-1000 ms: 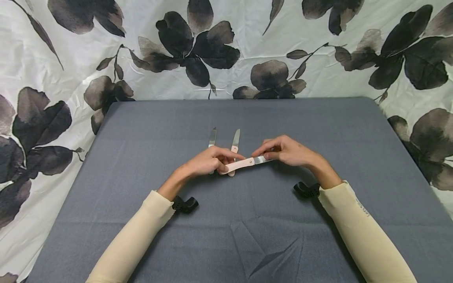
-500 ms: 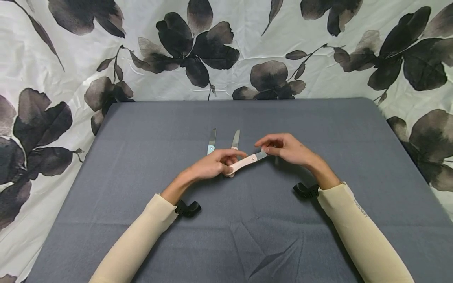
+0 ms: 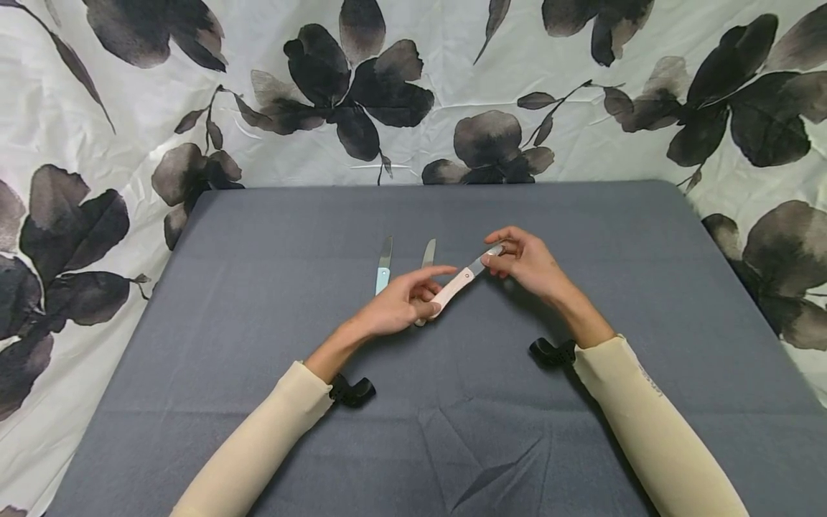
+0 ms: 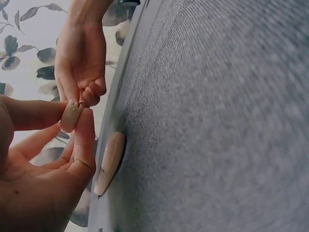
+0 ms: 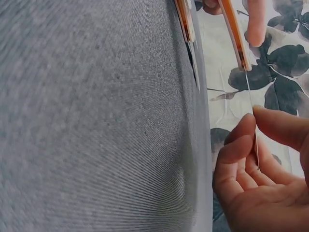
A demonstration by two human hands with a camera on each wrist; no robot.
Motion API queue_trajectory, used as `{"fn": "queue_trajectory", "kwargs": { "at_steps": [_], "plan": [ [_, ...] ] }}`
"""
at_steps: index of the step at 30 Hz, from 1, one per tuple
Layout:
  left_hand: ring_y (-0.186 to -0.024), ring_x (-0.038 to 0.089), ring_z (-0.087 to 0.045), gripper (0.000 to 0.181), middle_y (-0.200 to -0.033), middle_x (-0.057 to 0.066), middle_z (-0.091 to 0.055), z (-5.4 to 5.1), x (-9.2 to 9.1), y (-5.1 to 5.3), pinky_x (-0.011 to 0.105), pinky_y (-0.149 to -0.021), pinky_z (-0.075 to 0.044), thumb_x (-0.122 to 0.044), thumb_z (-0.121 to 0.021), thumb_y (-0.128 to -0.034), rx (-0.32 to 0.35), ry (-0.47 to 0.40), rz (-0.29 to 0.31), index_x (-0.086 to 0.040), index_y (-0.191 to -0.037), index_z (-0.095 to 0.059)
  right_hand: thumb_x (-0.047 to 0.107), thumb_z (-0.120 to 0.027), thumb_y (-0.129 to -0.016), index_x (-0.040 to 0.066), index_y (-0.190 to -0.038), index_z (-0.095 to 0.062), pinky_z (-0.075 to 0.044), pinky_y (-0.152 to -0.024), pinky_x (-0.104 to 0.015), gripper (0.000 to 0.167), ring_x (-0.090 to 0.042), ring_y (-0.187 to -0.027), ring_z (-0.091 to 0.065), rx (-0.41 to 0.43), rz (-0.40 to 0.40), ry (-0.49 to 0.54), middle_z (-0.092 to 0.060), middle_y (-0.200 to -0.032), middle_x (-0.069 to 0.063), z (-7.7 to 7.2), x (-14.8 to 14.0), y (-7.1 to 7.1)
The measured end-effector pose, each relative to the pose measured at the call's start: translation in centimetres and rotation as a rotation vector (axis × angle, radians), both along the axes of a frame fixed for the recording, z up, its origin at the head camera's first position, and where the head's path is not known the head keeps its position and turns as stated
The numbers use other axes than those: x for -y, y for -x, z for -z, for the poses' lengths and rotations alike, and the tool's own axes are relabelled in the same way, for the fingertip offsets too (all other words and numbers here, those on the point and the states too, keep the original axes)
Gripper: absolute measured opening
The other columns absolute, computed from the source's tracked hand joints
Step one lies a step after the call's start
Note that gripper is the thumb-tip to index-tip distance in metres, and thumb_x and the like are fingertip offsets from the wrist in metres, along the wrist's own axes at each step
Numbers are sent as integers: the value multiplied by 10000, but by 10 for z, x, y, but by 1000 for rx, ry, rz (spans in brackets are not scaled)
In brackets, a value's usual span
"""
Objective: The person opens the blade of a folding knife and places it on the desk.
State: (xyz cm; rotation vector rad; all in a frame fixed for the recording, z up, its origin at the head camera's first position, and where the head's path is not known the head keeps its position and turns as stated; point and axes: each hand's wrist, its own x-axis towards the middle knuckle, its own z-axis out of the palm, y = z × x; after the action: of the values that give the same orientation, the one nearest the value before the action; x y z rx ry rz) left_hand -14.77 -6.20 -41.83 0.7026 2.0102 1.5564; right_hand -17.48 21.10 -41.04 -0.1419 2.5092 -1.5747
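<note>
A knife with a pale pink handle (image 3: 454,291) and a steel blade (image 5: 249,92) slants up to the right above the table. My left hand (image 3: 400,301) pinches the handle's end between thumb and fingers. The blade is pinched by my right hand (image 3: 526,266), which covers part of it. Behind the left hand lies a second pink-handled knife (image 4: 111,162), its blade (image 3: 428,253) pointing away from me and much of its handle hidden in the head view. To its left is a light blue-handled knife (image 3: 382,278), blade also pointing away, lower end hidden.
Grey cloth (image 3: 271,251) covers the table, with creases near its front. A floral curtain (image 3: 400,151) hangs beyond the far edge. Black wrist cameras hang below the left wrist (image 3: 352,392) and the right wrist (image 3: 552,353).
The held knife has tilted more steeply, its blade end rising up and to the right with my right hand. My left hand has shifted slightly right, uncovering more of the blue knife.
</note>
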Motion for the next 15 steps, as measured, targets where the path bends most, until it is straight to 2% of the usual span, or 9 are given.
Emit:
{"fn": "queue_trajectory", "kwargs": {
  "at_steps": [5, 10, 15],
  "plan": [
    [-850, 104, -651, 616, -1189, 228, -678, -1, -5, -2, 235, -704, -521, 38, -679, -945, 5, 8, -24, -60, -1526, -496, 69, -701, -985, -70, -1395, -476, -594, -703, -266, 488, -124, -737, -709, 17, 41, 152, -700, -810, 46, 2, -1, 1],
    [-930, 126, -671, 680, -1258, 237, -676, -2, -8, -4, 240, -793, -578, 67, -736, -900, -29, 33, 10, -29, -1524, -483, -13, -673, -979, -103, -1412, -401, -630, -709, -260, 519, -89, -732, -747, 43, 68, 296, -652, -824, 23, 5, 0, 1],
    [-984, 195, -691, 816, -1310, 226, -654, -1, -10, -8, 264, -820, -586, 87, -767, -869, -77, 48, 46, -3, -1582, -381, -24, -701, -954, -88, -1393, -399, -624, -688, -242, 536, -84, -701, -736, 43, 109, 348, -666, -813, 38, 5, 4, 1]
  ]
}}
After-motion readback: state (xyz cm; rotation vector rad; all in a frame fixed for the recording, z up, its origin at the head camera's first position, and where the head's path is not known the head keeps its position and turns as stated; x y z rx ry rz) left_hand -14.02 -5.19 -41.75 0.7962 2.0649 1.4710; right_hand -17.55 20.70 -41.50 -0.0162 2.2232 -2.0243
